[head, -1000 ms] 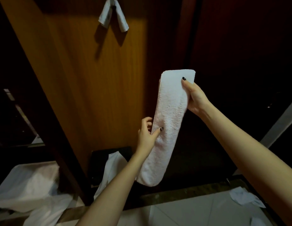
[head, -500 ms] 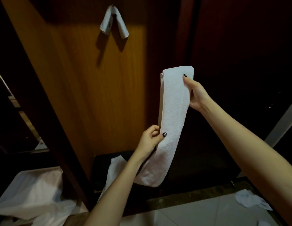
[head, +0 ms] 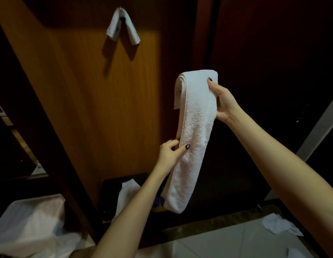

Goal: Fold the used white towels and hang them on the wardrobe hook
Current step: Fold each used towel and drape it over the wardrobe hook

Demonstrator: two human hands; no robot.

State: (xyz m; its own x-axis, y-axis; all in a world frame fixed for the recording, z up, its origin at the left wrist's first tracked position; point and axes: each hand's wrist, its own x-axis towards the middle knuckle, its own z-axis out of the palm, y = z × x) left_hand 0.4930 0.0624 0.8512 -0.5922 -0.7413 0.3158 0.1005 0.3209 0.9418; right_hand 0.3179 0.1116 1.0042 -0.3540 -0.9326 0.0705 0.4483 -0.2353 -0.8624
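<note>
**Top end of towel now curls over to the left**

Half a second back the upper end of the folded towel (head: 195, 127) stood as a tight, flat fold. Now it rolls over at the top, and a short flap hangs down its left side. The long white strip hangs nearly upright in the air in front of the dark part of the wardrobe, with its lower end free and tilted to the left.

The right hand (head: 223, 101) has kept its place near the top. Its thumb (head: 213, 84) is pressed on the front face, and its other fingers are hidden behind the cloth, clamping it. The left hand (head: 168, 155) has edged slightly upward along the left edge, about halfway down. Its thumb (head: 182, 148) lies on the front, and its fingers curl round the edge, pinching the strip.

Up and to the left, a second towel (head: 123, 25) is draped over the hook (head: 121, 8) on the lit wooden wardrobe panel (head: 106, 108), as before. Its two ends hang apart.

Low down, white cloth (head: 128, 190) spills from a dark container (head: 113, 192). A crumpled white sheet (head: 31, 226) lies at the lower left, and a scrap of white paper (head: 279, 226) sits on the pale floor (head: 227, 243).
</note>
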